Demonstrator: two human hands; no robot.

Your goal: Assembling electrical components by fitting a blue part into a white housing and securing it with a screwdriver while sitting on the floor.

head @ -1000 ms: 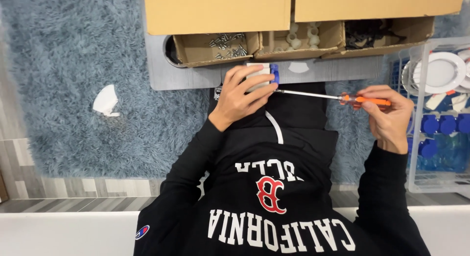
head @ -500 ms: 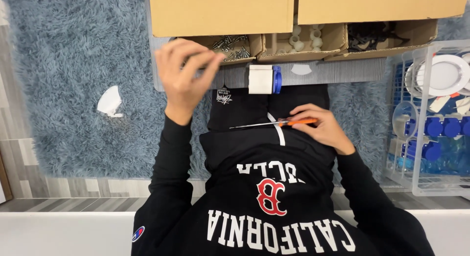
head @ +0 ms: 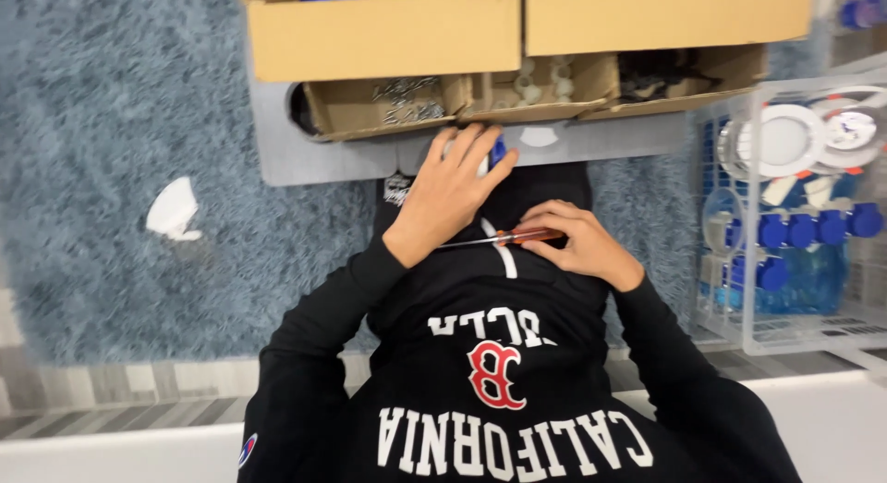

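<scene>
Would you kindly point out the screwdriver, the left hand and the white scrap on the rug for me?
screwdriver (head: 528,235): head view, on the orange handle under the right hand's fingers.
left hand (head: 450,192): head view, on the back of the hand.
white scrap (head: 173,209): head view, on its middle, lying on the blue rug.

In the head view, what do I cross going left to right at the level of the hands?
White scrap on the blue-grey rug → left hand over a small white and blue part → right hand holding the orange-handled screwdriver → clear bin of blue-capped pieces.
</scene>
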